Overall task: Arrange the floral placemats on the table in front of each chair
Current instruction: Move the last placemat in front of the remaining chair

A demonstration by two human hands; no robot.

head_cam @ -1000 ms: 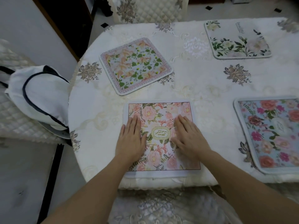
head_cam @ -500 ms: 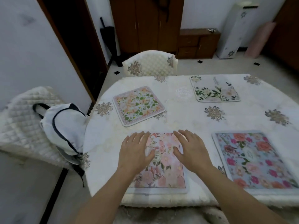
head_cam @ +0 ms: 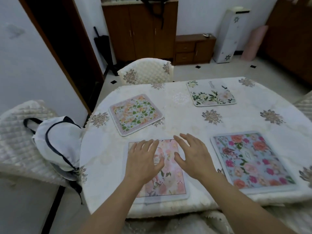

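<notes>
From the head view, the pink placemat (head_cam: 170,183) lies on the desk (head_cam: 185,125) directly before the person, its near border close to the desk's front edge. That is the risk I'd watch. A drag toward the body could tip it over the edge, and a lopsided push could skew it or ruck the tablecloth beneath.

The left hand (head_cam: 143,164) is spread flat over the mat's left half, fingers (head_cam: 146,146) straight and splayed, gripping nothing. The right hand (head_cam: 194,159) is likewise open over the mat's right side, thumb apart from the other fingers (whether either palm presses or hovers is too blurred to tell).

The blue placemat (head_cam: 253,161) lies just beside it, and the orange-and-green placemat (head_cam: 135,114) sits askew further back.
</notes>
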